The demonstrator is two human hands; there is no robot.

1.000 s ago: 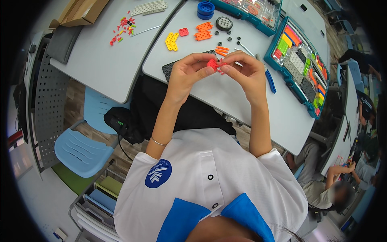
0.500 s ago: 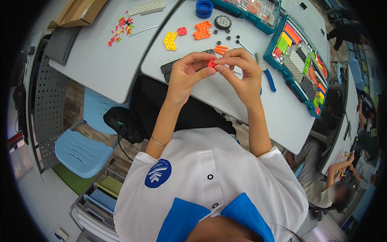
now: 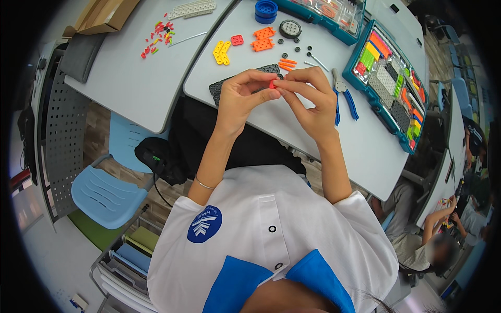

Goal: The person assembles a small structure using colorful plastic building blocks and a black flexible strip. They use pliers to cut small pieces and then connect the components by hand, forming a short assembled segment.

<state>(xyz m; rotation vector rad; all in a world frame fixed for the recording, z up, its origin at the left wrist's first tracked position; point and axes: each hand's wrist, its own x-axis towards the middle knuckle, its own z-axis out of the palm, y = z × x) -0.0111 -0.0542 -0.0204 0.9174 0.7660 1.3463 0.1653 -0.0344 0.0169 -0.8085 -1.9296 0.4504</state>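
Grey table (image 3: pixel 360 151), left hand (image 3: pixel 240 101), blue chair (image 3: pixel 107 193)

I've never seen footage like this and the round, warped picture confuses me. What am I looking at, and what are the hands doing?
A wide fisheye camera worn on a person's head looks straight down, so straight edges bend near the rim. The two bare forearms coming up from below are that person's own. The left hand and right hand meet above a grey table and pinch a small red piece between their fingertips. On the table lie a black perforated plate, yellow and orange pieces, blue-handled pliers and a teal sorting tray of coloured parts. Another person sits at the lower right.
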